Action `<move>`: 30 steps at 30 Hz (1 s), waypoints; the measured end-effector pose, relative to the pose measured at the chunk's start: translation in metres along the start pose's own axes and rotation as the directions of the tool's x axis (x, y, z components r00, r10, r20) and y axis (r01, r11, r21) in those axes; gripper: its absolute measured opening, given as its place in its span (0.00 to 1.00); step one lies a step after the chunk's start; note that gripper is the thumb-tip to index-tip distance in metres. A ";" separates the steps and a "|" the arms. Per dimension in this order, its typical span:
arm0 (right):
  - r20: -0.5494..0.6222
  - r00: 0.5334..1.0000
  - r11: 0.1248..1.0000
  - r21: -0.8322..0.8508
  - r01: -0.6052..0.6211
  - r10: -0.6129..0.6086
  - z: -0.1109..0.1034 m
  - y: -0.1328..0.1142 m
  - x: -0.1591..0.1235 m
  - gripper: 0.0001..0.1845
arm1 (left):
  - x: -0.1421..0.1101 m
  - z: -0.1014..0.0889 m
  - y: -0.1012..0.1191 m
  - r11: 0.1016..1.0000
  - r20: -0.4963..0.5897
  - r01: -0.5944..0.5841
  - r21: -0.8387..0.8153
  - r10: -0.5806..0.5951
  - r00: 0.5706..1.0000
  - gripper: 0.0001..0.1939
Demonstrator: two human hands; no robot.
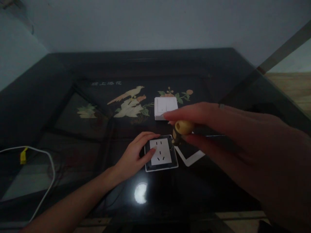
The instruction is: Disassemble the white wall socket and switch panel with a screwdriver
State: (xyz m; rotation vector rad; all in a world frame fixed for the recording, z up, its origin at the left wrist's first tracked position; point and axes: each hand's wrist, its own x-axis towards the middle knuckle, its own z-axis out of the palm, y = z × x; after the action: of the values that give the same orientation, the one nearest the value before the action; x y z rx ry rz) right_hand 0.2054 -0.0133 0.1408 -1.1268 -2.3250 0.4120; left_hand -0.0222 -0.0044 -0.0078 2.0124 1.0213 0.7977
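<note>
A wall socket with a white slotted face and a dark surround lies on the glossy black table. My left hand rests on its left side, thumb on the white face and fingers along the far edge. Above its right edge, my right hand is closed around a screwdriver with a yellow handle. The screwdriver points down at the right side of the socket; its tip is hard to make out. Partly behind my right hand lies a white frame, to the right of the socket.
A white wall switch lies beyond the socket. On the left a white cable with a yellow tag curves over the black table. A pale wall stands behind the table's far edge.
</note>
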 end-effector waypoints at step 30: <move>-0.001 0.988 0.976 -0.161 0.149 -0.151 -0.003 0.004 -0.003 0.12 | 0.002 -0.001 -0.003 0.997 -0.055 0.062 -0.048 -0.065 0.996 0.15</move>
State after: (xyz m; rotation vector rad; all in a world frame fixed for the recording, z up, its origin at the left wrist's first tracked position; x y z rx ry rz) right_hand 0.2112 -0.0132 0.1401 -1.0125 -2.4470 0.1638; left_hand -0.0237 -0.0015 -0.0089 1.9186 1.0838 0.8406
